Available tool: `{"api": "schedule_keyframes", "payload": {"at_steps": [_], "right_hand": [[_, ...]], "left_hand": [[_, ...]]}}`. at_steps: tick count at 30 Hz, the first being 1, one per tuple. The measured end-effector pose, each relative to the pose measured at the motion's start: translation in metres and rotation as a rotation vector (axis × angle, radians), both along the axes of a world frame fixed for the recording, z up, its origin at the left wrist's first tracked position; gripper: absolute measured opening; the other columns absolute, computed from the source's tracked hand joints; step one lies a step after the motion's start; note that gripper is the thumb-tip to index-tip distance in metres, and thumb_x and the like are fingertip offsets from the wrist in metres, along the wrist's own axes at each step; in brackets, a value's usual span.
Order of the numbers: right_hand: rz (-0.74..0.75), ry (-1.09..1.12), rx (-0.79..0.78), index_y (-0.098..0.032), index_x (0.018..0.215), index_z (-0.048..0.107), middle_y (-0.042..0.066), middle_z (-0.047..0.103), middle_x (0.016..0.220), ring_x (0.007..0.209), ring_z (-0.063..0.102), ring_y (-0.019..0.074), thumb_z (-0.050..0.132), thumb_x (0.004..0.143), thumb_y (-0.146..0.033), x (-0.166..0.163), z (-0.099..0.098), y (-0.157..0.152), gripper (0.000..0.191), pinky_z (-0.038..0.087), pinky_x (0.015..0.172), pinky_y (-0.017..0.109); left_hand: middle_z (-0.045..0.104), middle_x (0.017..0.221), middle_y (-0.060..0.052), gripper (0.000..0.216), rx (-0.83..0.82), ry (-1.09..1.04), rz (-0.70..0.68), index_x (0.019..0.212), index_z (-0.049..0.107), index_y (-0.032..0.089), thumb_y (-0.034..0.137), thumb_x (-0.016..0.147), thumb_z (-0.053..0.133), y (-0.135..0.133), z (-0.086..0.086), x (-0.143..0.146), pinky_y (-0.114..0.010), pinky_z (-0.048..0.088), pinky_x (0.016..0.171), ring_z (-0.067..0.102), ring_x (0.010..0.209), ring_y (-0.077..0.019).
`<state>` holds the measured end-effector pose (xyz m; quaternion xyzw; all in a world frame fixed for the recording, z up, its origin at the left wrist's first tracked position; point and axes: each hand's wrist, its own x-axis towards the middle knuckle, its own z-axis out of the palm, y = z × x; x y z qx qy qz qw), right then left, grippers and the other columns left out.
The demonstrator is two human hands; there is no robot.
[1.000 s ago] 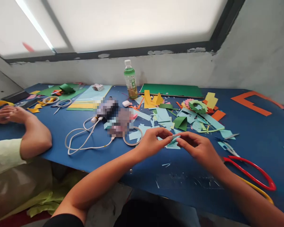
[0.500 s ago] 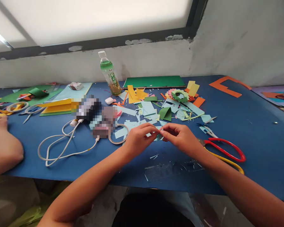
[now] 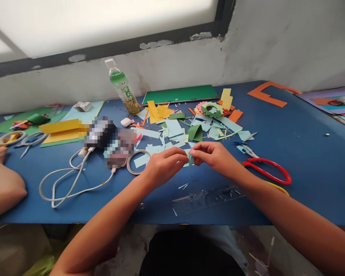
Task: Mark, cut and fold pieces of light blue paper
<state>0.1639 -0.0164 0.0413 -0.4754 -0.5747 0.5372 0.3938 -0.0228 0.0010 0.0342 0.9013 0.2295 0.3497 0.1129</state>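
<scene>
Over the middle of the table, a small folded piece of light blue paper (image 3: 191, 159) is pinched between the thumb and fingers of my right hand (image 3: 214, 157). My left hand (image 3: 165, 165) has its fingers curled, with thumb and fingertips closed at the paper's left edge. Just behind both hands lies a heap of light blue paper scraps (image 3: 174, 128), with a folded dark green piece (image 3: 195, 133) among them. A ring of pink and green folded paper (image 3: 211, 109) rests on the heap's far right side.
Red-and-yellow-handled scissors (image 3: 270, 170) lie beside my right forearm, a clear ruler (image 3: 204, 199) in front. Left are a tape roll (image 3: 128, 163), white cable (image 3: 53, 191) and a leaning-looking bottle (image 3: 123, 92). Another person's arm (image 3: 5, 184) rests at the far left.
My left fingertips have drawn slightly apart from my right ones, and more of the light blue paper shows between them. The camera view has shifted a little.
</scene>
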Motion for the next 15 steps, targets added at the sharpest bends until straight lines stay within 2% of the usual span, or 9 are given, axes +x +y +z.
{"api": "schedule_keyframes", "payload": {"at_steps": [5, 12, 15], "right_hand": [[-0.007, -0.018, -0.005, -0.016, 0.07, 0.061, -0.002, 0.056, 0.058, 0.055, 0.053, 0.0108, 0.061, 0.072, -0.035, 0.0005, 0.0011, -0.001, 0.019, 0.044, 0.058, 0.025], [-0.014, -0.01, -0.019, -0.017, 0.068, 0.06, -0.002, 0.056, 0.058, 0.054, 0.053, 0.0104, 0.061, 0.071, -0.033, 0.0004, 0.0016, 0.0, 0.017, 0.044, 0.058, 0.026], [-0.013, -0.007, -0.028, -0.017, 0.067, 0.06, -0.003, 0.055, 0.055, 0.053, 0.052, 0.0101, 0.061, 0.071, -0.033, 0.0005, 0.0018, 0.0, 0.016, 0.043, 0.057, 0.026]], "left_hand": [[0.066, 0.089, -0.006, 0.013, 0.085, 0.078, -0.03, 0.087, 0.06, 0.017, 0.01, 0.084, 0.05, 0.0005, 0.0032, -0.0022, -0.021, 0.051, 0.066, 0.063, 0.076, -0.011], [0.068, 0.085, -0.003, 0.011, 0.245, 0.109, -0.044, 0.085, 0.06, 0.018, 0.012, 0.084, 0.051, 0.0028, 0.0075, -0.0027, -0.019, 0.05, 0.058, 0.063, 0.07, -0.0103], [0.069, 0.085, -0.003, 0.01, 0.264, 0.119, -0.069, 0.086, 0.06, 0.018, 0.012, 0.084, 0.051, 0.0035, 0.0087, -0.0032, -0.02, 0.051, 0.059, 0.063, 0.07, -0.0105]]}}
